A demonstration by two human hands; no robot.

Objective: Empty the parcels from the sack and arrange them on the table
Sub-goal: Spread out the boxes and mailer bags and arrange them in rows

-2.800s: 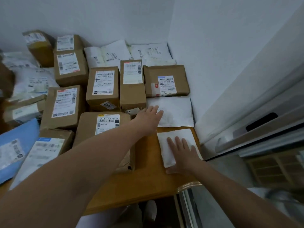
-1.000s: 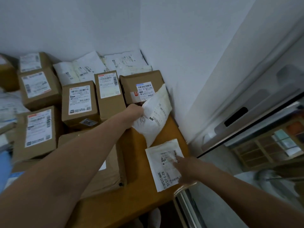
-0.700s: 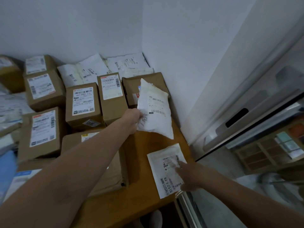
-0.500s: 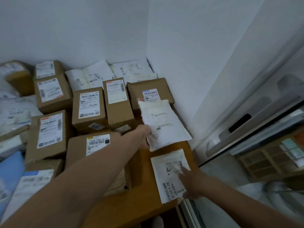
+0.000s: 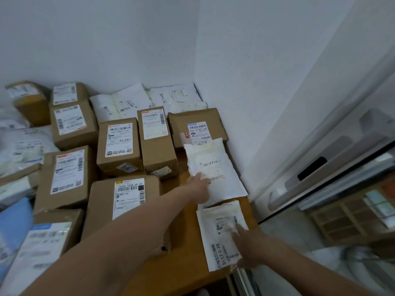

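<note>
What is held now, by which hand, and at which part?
The left hand grips the larger white plastic mailer at its near left edge; the right hand only presses the smaller white mailer.

Wooden table [image 5: 188,238], orange-brown top, a bare strip showing at the near right. Cardboard boxes [image 5: 72,124] cover the left and far parts in close rows, labels up. A large box [image 5: 126,201] sits just left of the bare strip. White mailers [image 5: 136,101] lie along the far edge. On the right edge, the far white mailer [image 5: 215,163] lies flat, its far end against a flat brown box [image 5: 192,122]. The near white mailer [image 5: 213,242] lies just beside it, label up. A blue mailer [image 5: 12,218] sits near left.
</note>
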